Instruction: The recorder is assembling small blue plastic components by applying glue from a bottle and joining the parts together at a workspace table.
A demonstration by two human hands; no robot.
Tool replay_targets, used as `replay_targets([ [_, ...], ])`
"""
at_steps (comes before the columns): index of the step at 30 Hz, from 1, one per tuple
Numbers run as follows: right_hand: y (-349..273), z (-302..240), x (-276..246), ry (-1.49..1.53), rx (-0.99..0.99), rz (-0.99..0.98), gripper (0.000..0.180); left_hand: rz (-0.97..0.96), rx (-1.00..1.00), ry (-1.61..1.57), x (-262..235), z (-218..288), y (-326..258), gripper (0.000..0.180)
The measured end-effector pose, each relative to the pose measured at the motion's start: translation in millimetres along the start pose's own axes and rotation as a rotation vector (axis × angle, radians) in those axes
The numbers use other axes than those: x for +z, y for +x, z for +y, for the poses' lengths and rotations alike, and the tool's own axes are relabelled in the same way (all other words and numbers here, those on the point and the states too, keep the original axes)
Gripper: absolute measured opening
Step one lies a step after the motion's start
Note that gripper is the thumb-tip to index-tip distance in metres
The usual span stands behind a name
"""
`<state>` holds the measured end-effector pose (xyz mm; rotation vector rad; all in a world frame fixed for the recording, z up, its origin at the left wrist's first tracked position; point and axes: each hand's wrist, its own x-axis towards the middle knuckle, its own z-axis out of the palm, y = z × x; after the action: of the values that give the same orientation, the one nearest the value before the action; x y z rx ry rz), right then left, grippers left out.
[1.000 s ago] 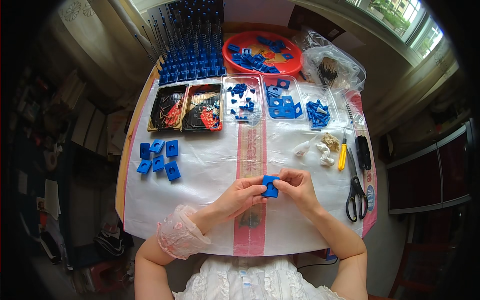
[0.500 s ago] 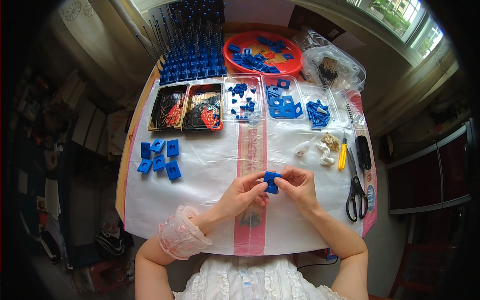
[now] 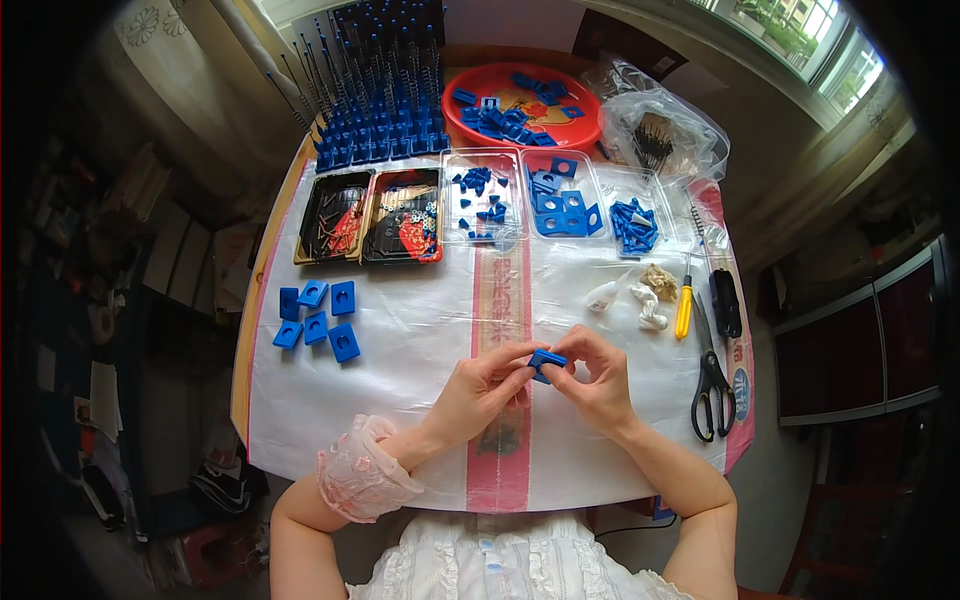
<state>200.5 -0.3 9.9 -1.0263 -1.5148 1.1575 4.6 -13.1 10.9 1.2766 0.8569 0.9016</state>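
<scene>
Between my hands, above the middle of the table, is a small blue plastic block (image 3: 546,359), tilted so that its narrow edge faces up. My left hand (image 3: 482,388) pinches its left side with thumb and fingers. On the other side my right hand (image 3: 592,378) grips it, thumb against the near face. My fingers hide part of the block. Several similar blue blocks (image 3: 343,342), most showing a round recess, lie in a loose group to the left.
Behind, black trays (image 3: 368,254) hold screws and small metal parts; clear boxes (image 3: 484,243) hold blue pieces. A red basin (image 3: 592,128) and blue spring-topped assemblies (image 3: 380,143) stand farther back. At right lie a yellow-handled screwdriver (image 3: 684,312), scissors (image 3: 712,385) and crumpled white scraps (image 3: 650,308).
The blue block has tipped in my fingers, from its broad face showing to its narrow edge showing. My right fingers have shifted slightly upward over it.
</scene>
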Motion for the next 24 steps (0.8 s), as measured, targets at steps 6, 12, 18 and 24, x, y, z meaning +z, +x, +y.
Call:
replay_targets([
  [6,0.4,1.6,-1.2,-0.048,-0.113,0.007,0.016,0.024,0.108,0.172,-0.4,-0.3,1.1,0.033],
  [12,-0.9,0.9,-2.3,0.002,-0.098,0.008,0.014,0.03,0.161,0.239,-0.6,0.2,0.9,0.033],
  [18,-1.6,2.6,-3.1,0.066,-0.02,0.003,0.012,0.032,0.113,0.252,-0.2,2.7,-0.6,0.033],
  [24,-1.8,3.1,-3.5,0.073,-0.015,-0.004,0.011,0.029,0.138,0.281,-1.4,-0.2,0.2,0.034],
])
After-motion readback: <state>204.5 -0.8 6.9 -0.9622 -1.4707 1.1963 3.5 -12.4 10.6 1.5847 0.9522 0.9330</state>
